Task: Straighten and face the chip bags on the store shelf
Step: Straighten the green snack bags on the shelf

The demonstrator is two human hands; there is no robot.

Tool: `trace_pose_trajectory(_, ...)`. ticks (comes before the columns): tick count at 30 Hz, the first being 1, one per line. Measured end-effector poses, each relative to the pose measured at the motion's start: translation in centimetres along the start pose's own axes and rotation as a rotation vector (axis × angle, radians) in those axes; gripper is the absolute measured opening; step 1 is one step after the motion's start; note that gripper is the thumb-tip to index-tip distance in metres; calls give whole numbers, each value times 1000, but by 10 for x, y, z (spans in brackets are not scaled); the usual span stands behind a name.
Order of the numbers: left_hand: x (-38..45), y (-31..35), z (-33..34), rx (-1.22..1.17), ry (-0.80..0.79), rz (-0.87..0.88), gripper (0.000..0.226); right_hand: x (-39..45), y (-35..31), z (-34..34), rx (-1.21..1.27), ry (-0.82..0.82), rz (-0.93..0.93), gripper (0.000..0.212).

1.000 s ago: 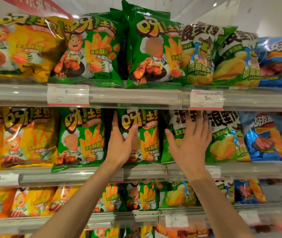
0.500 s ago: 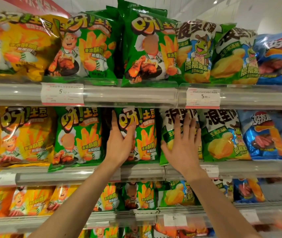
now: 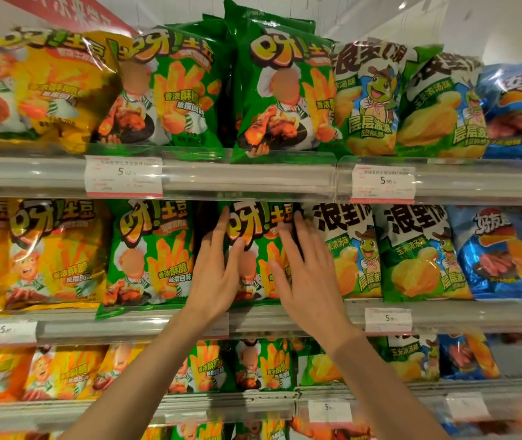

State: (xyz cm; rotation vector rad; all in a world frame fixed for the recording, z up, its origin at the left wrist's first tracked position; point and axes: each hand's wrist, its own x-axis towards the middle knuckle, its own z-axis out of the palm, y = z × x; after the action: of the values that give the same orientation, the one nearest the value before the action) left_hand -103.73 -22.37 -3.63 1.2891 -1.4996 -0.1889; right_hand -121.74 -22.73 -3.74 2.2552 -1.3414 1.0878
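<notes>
A: Room first. Store aisle, white ceiling with spot lights, red banner (image 3: pixel 62 11) top left. Tiered shelf (image 3: pixel 253 177) with clear lipped rails; price tags (image 3: pixel 123 176) clipped on.

B: Stock?

A: Yellow, green and blue chip bags in rows, mostly fronts out. Task bag: green chip bag (image 3: pixel 258 249), middle tier, centre, upright, dark gap just to its left.

B: Step in hand?

A: Squaring that bag, I judge. Left hand (image 3: pixel 213 274) flat on its left edge, fingers straight, thumb on the front. Right hand (image 3: pixel 308 277) spread flat on its right side, gripping nothing.

B: Next?

A: Likely centre it and bring it forward to the rail.
</notes>
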Motion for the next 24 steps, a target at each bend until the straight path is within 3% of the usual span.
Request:
trace_pose_trajectory(6,5,-2,-1,29,-63,-46,57,5,5,4,-92,-116,6,61)
trace_pose_trajectory(10,3,3,-11,2,-102,-44,62,4,3,-8,52,-135,19,62)
trace_pose_trajectory(14,-18,4,-28,-56,-119,-77,64,-13,-4,-28,238,-107,152,51)
trace_pose_trajectory(21,-84,6,-67,-21,-29,-166,35,-67,-9,-24,483,-100,420,27)
trace_pose_trajectory(24,-105,0,-83,-52,3,-230,28,-91,-13,-17,553,-85,388,24)
